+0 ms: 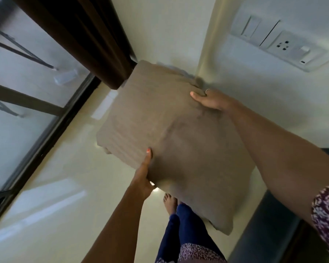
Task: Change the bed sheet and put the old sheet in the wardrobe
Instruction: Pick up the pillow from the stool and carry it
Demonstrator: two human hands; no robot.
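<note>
A folded brown sheet with faint stripes is held flat in the air in front of me, above the floor. My left hand grips its near left edge, thumb on top and fingers hidden underneath. My right hand grips the far right edge, thumb lying on the cloth, a ring on one finger. No bed or wardrobe is in view.
A dark brown curtain hangs at the upper left beside a sliding glass door with a dark frame. A switch and socket panel is on the wall at the right. My bare foot stands on the glossy cream floor.
</note>
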